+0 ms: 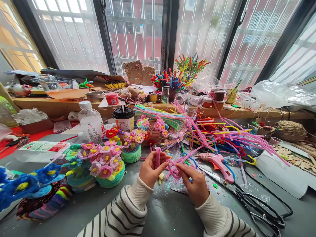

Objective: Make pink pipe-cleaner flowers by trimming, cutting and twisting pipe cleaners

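Note:
My left hand [152, 167] is closed on a pink pipe cleaner [158, 157], part of which stands up as a folded loop above the fingers. The fingertips of my right hand [194, 182] pinch the same fuzzy pink strand a little to the right. Between the hands the strand bends and hangs in curves. Just right of my right hand lies a pink hot glue gun [217, 164]. Large black-handled scissors [243, 194] rest beside it, their blades pointing toward my hands. A small blade tip [179, 190] shows on the table under my hands.
Pots of pipe-cleaner flowers [106, 164] stand on the left, with a water bottle [91, 123] and a lidded cup [123, 118] behind. A heap of coloured pipe cleaners [222, 133] spreads to the right. Jars crowd the ledge [145, 107] below the windows.

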Action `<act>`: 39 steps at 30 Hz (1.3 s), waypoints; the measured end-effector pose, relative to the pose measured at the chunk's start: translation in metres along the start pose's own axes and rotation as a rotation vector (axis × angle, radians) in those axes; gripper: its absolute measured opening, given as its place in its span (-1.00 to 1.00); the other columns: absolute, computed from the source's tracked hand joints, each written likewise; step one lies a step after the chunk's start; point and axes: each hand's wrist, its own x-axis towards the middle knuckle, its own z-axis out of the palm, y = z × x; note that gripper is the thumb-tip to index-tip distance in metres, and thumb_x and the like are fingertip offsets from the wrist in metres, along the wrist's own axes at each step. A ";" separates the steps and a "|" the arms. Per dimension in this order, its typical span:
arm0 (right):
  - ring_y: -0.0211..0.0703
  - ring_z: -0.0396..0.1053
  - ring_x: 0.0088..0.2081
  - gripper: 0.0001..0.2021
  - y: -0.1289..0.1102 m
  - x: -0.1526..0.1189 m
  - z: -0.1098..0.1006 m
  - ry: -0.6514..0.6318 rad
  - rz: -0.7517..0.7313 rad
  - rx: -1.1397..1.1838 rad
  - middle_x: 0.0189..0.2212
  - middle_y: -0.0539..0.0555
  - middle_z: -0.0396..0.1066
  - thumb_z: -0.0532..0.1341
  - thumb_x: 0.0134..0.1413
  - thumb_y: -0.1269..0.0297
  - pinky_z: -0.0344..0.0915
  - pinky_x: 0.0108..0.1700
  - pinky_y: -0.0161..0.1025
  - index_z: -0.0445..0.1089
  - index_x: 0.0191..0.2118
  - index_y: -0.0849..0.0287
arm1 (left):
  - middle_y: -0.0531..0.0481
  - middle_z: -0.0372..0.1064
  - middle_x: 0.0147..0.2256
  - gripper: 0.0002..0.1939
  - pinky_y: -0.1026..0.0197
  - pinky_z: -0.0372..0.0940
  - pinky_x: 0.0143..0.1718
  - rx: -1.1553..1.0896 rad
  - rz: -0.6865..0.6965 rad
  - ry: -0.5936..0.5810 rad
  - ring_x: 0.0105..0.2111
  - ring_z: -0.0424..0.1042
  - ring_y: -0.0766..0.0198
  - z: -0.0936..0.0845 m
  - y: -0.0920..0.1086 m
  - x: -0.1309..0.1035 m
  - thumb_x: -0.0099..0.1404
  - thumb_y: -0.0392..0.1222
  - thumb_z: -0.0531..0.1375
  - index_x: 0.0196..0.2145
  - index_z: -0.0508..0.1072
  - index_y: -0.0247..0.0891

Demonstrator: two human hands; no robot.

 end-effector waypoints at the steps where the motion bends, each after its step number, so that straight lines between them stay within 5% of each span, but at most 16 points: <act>1: -0.18 0.36 -0.36 -0.78 0.000 0.000 0.000 0.000 0.013 0.008 -0.35 0.09 0.41 0.03 -0.03 0.39 0.30 -0.32 -0.31 0.34 -0.24 0.22 | -0.03 0.38 -0.40 -0.73 0.22 0.27 -0.30 -0.021 -0.024 0.007 -0.32 0.36 0.25 -0.001 -0.001 0.001 -0.11 -0.31 0.20 -0.41 0.20 -0.31; 14: -0.15 0.38 -0.42 -0.76 -0.005 -0.003 0.005 -0.032 0.075 0.036 -0.41 0.14 0.42 0.01 -0.02 0.36 0.32 -0.42 -0.29 0.34 -0.25 0.29 | 0.00 0.41 -0.46 -0.70 0.36 0.24 -0.36 -0.267 -0.240 0.020 -0.40 0.37 0.36 -0.004 -0.006 0.008 -0.20 -0.38 0.25 -0.45 0.24 -0.34; 20: -0.17 0.37 -0.38 -0.78 -0.004 -0.002 0.004 -0.034 -0.005 0.010 -0.44 0.11 0.44 0.03 -0.04 0.38 0.30 -0.32 -0.28 0.36 -0.27 0.25 | 0.03 0.40 -0.49 -0.70 0.33 0.26 -0.38 -0.174 -0.204 0.028 -0.42 0.37 0.36 -0.004 -0.005 0.008 -0.20 -0.35 0.25 -0.46 0.25 -0.34; 28: -0.22 0.34 -0.52 -0.77 -0.006 -0.002 0.002 -0.078 -0.006 0.004 -0.56 0.06 0.42 0.03 -0.06 0.38 0.29 -0.46 -0.32 0.38 -0.30 0.23 | 0.06 0.37 -0.54 -0.73 0.28 0.27 -0.39 -0.025 -0.126 -0.014 -0.47 0.36 0.34 -0.002 0.001 0.006 -0.18 -0.32 0.24 -0.47 0.24 -0.33; 39: -0.27 0.29 -0.57 -0.67 -0.010 -0.004 0.003 -0.044 0.169 0.084 -0.46 0.10 0.38 0.10 -0.11 0.26 0.30 -0.55 -0.36 0.26 -0.17 0.29 | 0.10 0.32 -0.56 -0.75 0.31 0.26 -0.40 0.097 -0.082 0.062 -0.48 0.32 0.38 -0.004 0.001 0.006 -0.16 -0.27 0.22 -0.48 0.24 -0.32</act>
